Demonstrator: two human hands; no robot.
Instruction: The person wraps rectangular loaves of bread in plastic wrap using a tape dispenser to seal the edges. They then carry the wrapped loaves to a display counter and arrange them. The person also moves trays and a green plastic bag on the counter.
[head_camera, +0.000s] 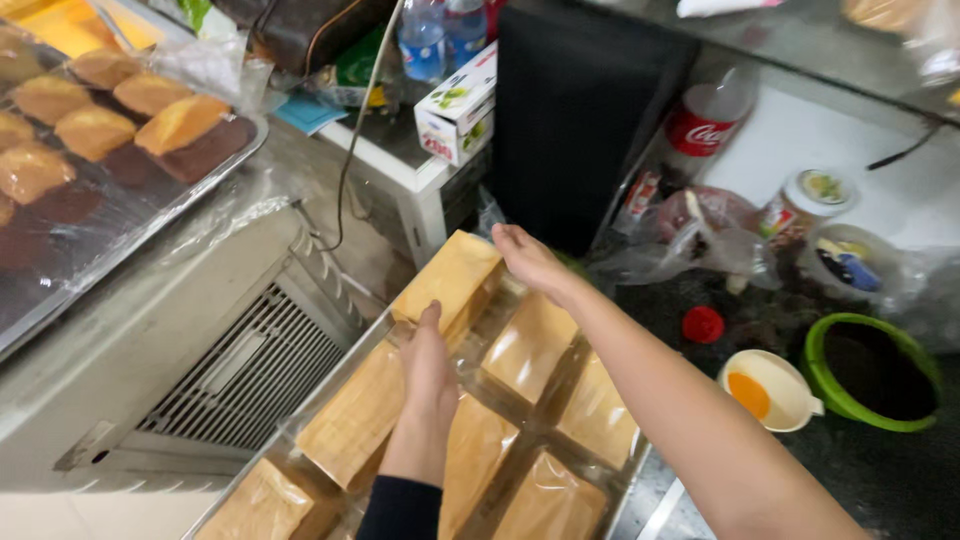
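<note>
On the crowded table, I am resting my left hand flat, grip released, on the cakes while my right hand, also unclenched, is reaching across, risking a dent.

Small bakery shop, back of counter. Metal trays of wrapped cakes & sponge slices under film; glass display counter at top edge.

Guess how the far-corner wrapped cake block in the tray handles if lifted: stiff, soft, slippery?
Probably soft: the cake block looks like sponge, so a hard pinch could dent it. The clear wrap shines, so likely somewhat slippery and crinkly. It looks light for its bulk. The left hand lies flat on the blocks; the right hand reaches the tray's far corner.
</note>
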